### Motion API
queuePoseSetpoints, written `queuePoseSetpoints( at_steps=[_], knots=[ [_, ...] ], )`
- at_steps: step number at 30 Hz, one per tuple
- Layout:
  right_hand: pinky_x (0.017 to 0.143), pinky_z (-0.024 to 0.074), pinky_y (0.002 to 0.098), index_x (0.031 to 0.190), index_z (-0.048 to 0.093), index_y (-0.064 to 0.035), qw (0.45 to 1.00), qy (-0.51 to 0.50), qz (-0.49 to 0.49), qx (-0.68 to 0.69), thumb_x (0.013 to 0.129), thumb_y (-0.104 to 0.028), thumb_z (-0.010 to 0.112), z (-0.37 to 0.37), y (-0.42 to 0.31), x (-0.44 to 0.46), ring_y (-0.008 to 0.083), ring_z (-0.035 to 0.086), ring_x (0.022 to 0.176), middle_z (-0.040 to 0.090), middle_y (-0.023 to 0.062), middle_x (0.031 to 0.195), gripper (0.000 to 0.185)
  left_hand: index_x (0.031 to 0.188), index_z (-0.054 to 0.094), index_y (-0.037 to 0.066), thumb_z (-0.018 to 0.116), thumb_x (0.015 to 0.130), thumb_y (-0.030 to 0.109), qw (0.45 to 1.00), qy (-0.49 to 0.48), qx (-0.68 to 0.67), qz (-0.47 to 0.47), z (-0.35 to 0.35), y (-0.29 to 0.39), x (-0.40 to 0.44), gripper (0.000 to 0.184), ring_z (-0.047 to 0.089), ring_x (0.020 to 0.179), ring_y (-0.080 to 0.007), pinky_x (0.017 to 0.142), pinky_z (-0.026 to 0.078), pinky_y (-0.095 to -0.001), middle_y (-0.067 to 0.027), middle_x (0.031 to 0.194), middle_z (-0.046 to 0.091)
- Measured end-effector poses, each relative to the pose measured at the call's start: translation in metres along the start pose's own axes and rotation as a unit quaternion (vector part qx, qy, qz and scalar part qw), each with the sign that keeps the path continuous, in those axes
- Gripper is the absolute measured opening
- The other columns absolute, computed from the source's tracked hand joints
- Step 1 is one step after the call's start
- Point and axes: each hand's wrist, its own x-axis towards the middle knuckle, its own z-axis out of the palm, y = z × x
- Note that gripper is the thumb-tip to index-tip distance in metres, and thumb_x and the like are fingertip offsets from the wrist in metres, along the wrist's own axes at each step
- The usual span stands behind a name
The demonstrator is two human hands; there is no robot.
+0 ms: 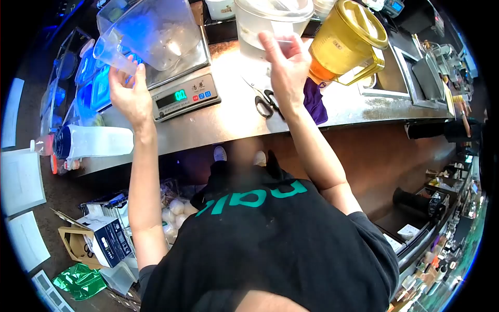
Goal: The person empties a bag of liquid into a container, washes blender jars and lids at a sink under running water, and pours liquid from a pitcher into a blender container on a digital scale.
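My left hand (pixel 130 96) is at the left, its fingers and thumb closed around the lower end of a curved clear part that looks like the handle of a clear plastic jug (pixel 166 39). The jug rests on an electronic scale (pixel 187 96) whose green display reads 0.0. My right hand (pixel 287 65) is raised at the front of a clear lidded pitcher (pixel 249 36), fingers curled at what looks like its clear handle. Black-handled scissors (pixel 264 106) and a purple cloth (pixel 314 101) lie near my right wrist.
A yellow lidded pitcher (pixel 345 44) with orange liquid stands right of my right hand. On the left are blue-lit containers (pixel 101 88) and a white translucent bottle (pixel 101 141) on its side. The steel counter's front edge (pixel 223 140) runs before me.
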Motion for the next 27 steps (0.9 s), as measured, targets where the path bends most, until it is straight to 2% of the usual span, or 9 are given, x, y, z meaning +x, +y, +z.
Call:
queuePoseSetpoints(
  at_steps=[6,9,13,15,17,19,21,25,27],
  knots=[
    [0.044,0.0261,0.0199,0.066,0.058,-0.0072,0.993,0.115,-0.032,-0.017,0.077,-0.013,0.076,-0.035,-0.001,0.028,0.0011,0.036,0.047,0.046,-0.0077,0.055,0.022,0.128,0.041,-0.003,0.057,0.087,-0.001,0.998,-0.020,-0.050,-0.015,-0.019,-0.013,0.010,0.044,0.059,0.103,-0.0215,0.092,0.046,-0.0332,-0.0151,0.119,0.056],
    [0.040,0.0193,0.0206,0.056,0.043,-0.0143,0.993,0.095,-0.064,0.018,0.081,-0.008,0.070,-0.038,-0.026,0.031,0.0019,0.029,0.042,0.038,-0.0076,0.051,0.038,0.130,0.038,-0.003,0.054,0.089,-0.001,0.999,-0.010,-0.039,0.016,-0.024,-0.022,0.015,0.044,0.057,0.106,-0.0223,0.094,0.045,-0.0338,-0.0154,0.123,0.054],
    [0.042,0.0171,0.0225,0.061,0.046,-0.0107,0.989,0.028,-0.111,-0.096,0.089,-0.017,0.060,-0.038,-0.086,0.040,0.0036,0.028,0.042,0.037,-0.0062,0.051,0.032,0.137,0.031,-0.002,0.048,0.092,0.000,0.996,-0.007,-0.082,0.024,-0.026,-0.030,0.018,0.048,0.052,0.115,-0.0250,0.100,0.039,-0.0354,-0.0175,0.129,0.049],
    [0.044,0.0209,0.0208,0.055,0.046,-0.0117,0.995,0.005,-0.093,-0.031,0.082,-0.017,0.069,-0.035,-0.120,0.057,0.0026,0.034,0.045,0.042,-0.0058,0.052,0.036,0.138,0.029,-0.002,0.048,0.092,0.001,0.996,-0.020,-0.087,0.028,-0.029,-0.034,0.021,0.050,0.050,0.117,-0.0263,0.101,0.038,-0.0360,-0.0181,0.130,0.047],
    [0.045,0.0178,0.0231,0.055,0.045,-0.0123,0.995,-0.069,-0.070,-0.032,0.086,-0.021,0.065,-0.020,-0.152,0.068,0.0038,0.029,0.045,0.035,-0.0065,0.050,0.038,0.138,0.029,-0.002,0.048,0.092,0.001,0.994,-0.014,-0.101,0.033,-0.031,-0.039,0.024,0.050,0.050,0.117,-0.0269,0.101,0.038,-0.0361,-0.0181,0.130,0.047],
    [0.045,0.0160,0.0247,0.053,0.033,-0.0154,0.988,-0.127,-0.055,-0.075,0.094,-0.032,0.053,-0.001,-0.172,0.075,0.0054,0.019,0.045,0.023,-0.0064,0.050,0.048,0.139,0.029,-0.001,0.050,0.092,0.001,0.995,0.050,-0.091,0.000,-0.029,-0.039,0.013,0.052,0.051,0.115,-0.0266,0.100,0.039,-0.0363,-0.0189,0.128,0.049],
    [0.045,0.0169,0.0238,0.053,0.034,-0.0157,0.986,-0.141,-0.029,-0.080,0.094,-0.032,0.053,0.006,-0.182,0.088,0.0051,0.019,0.046,0.022,-0.0065,0.050,0.047,0.138,0.030,0.000,0.052,0.091,0.001,0.991,0.109,-0.065,-0.039,-0.034,-0.040,-0.011,0.052,0.053,0.113,-0.0258,0.099,0.040,-0.0360,-0.0191,0.126,0.050],
    [0.045,0.0176,0.0241,0.049,0.030,-0.0169,0.970,-0.145,-0.049,-0.190,0.092,-0.039,0.053,0.042,-0.195,0.098,0.0056,0.022,0.045,0.023,-0.0058,0.049,0.053,0.131,0.040,-0.001,0.056,0.089,0.002,0.996,0.080,0.001,-0.044,-0.061,-0.038,-0.080,0.045,0.057,0.094,-0.0194,0.087,0.044,-0.0302,-0.0136,0.104,0.058],
    [0.042,0.0221,0.0220,0.058,0.044,-0.0145,0.974,-0.177,0.001,-0.141,0.091,-0.029,0.057,0.073,-0.213,0.088,0.0056,0.030,0.043,0.034,-0.0057,0.051,0.039,0.127,0.045,-0.001,0.057,0.087,0.001,0.996,0.053,0.074,-0.025,-0.083,-0.046,-0.099,0.042,0.056,0.083,-0.0173,0.080,0.045,-0.0285,-0.0104,0.093,0.059]
  ],
)
